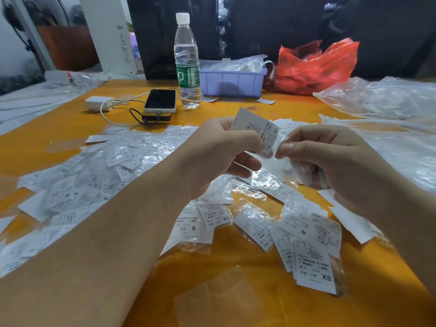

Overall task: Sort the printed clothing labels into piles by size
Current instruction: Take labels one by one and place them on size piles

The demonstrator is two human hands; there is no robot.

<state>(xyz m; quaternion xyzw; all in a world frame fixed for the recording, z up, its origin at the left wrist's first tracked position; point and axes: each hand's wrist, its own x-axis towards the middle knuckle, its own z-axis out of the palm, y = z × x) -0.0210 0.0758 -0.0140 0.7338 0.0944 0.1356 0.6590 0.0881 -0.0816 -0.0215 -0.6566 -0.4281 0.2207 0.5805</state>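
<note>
Head view looks down on an orange table (236, 291) strewn with white size labels, many in clear plastic sleeves. Both hands are raised over the middle of the spread. The left hand (212, 156) pinches an XL label (257, 128) between thumb and curled fingers, holding it tilted above the table. The right hand (330, 159) is just beside it, its fingers curled round a crumpled clear sleeve (278, 171), with thumb and forefinger close to the label's lower edge. A loose heap of labels (77, 185) lies to the left under the left forearm. Nearer the body sit an S label (191, 226), two XS labels (217, 217) (316, 272) and an M label (302, 228). Farther back stand a water bottle (186, 62), a phone (161, 100) with a charger (99, 103), a lilac tray (232, 82) and a red bag (313, 67).
</note>
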